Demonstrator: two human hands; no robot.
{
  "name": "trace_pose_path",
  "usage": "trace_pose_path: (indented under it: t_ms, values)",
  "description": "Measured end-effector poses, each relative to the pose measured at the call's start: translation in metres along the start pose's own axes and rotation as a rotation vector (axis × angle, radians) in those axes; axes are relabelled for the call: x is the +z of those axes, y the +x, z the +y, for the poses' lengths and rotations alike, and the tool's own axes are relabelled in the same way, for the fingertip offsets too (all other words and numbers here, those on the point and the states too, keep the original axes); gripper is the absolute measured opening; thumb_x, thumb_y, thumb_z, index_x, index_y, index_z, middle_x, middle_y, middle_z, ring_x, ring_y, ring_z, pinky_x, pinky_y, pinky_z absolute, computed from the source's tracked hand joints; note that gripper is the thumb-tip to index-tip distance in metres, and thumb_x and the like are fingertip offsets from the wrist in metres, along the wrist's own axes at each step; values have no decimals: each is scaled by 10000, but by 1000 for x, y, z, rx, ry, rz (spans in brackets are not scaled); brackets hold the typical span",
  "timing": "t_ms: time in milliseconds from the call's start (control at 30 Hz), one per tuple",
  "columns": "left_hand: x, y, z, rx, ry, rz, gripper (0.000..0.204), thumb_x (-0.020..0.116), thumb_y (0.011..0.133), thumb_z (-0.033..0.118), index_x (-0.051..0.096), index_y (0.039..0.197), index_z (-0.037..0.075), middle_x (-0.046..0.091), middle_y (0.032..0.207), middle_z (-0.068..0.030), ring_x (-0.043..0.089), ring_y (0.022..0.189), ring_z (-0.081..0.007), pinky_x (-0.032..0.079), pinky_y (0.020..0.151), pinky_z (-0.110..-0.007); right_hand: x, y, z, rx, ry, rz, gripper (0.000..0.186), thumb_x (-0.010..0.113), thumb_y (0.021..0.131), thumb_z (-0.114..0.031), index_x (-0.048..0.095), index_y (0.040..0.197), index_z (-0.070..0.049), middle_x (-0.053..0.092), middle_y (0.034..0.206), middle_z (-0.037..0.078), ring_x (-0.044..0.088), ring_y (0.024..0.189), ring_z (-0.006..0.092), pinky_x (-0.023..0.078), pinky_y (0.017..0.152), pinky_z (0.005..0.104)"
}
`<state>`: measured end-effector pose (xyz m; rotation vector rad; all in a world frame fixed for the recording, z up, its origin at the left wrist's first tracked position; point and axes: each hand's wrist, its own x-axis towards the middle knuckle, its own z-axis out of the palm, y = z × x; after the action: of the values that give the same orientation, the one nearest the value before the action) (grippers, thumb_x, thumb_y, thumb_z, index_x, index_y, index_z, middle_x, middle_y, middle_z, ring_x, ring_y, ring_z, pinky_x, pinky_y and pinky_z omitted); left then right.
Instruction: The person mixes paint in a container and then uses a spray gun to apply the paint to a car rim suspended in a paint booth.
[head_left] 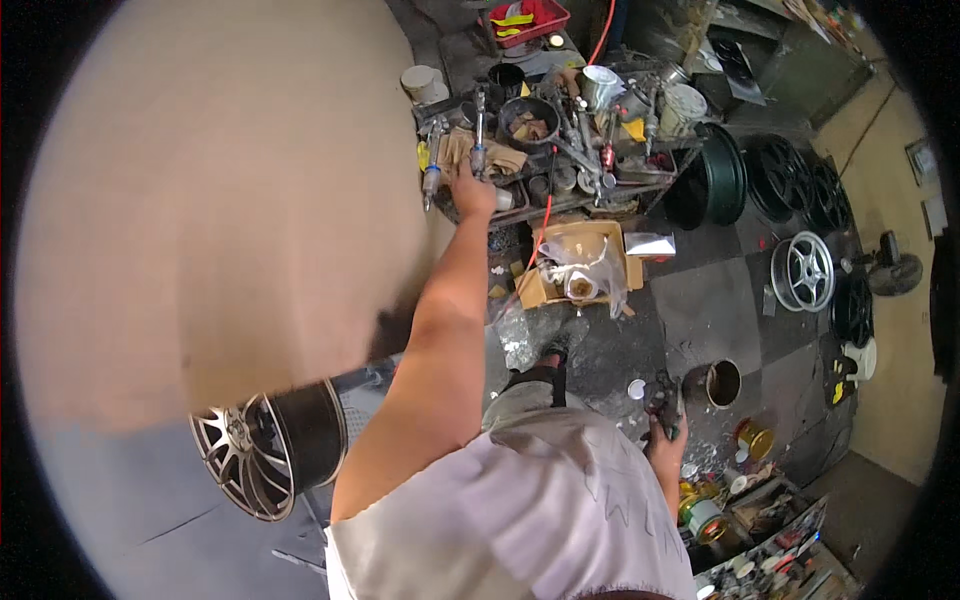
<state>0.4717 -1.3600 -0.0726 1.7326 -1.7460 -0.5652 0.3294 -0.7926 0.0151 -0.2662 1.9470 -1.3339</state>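
My left hand (472, 196) reaches to the cluttered bench, its fingers at the lower end of a silver air tool (478, 130), apparently closed on it. A crumpled brown rag (505, 160) lies under and beside it, and another silver tool (433, 165) with a blue band is to its left. A black bowl (528, 125) holding small scraps sits to the right. My right hand (668, 440), low at the right, is closed on a small dark object (662, 400) whose shape I cannot make out clearly. An open can (722, 385) stands just beyond it.
A beige wall or panel (220, 200) fills the left, above a wheel rim (240, 445). A cardboard box (545, 290) with plastic and an orange hose (545, 225) are below the bench. Several rims (800, 270) line the right wall. A cluttered low stand (760, 510) is at lower right.
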Motion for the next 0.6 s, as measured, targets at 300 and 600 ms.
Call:
trace_pose_path:
  t_ms: [300, 600]
  values:
    - [34, 107, -58, 263, 278, -183, 539, 617, 780, 44, 547, 1312, 105, 524, 1309, -246, 491, 1195, -428, 403, 1014, -468, -14, 69, -47, 127, -14, 79, 487, 614, 895, -24, 444, 1350, -47, 652, 1055, 73, 608, 799, 135, 491, 561, 276]
    - [34, 95, -41, 257, 6, 208, 173, 505, 901, 121, 624, 947, 4, 631, 781, -262, 604, 811, -467, 452, 722, -541, 6, 114, -92, 62, -49, -77, 391, 589, 918, -31, 484, 1294, -39, 678, 1087, 77, 610, 696, 121, 492, 550, 263]
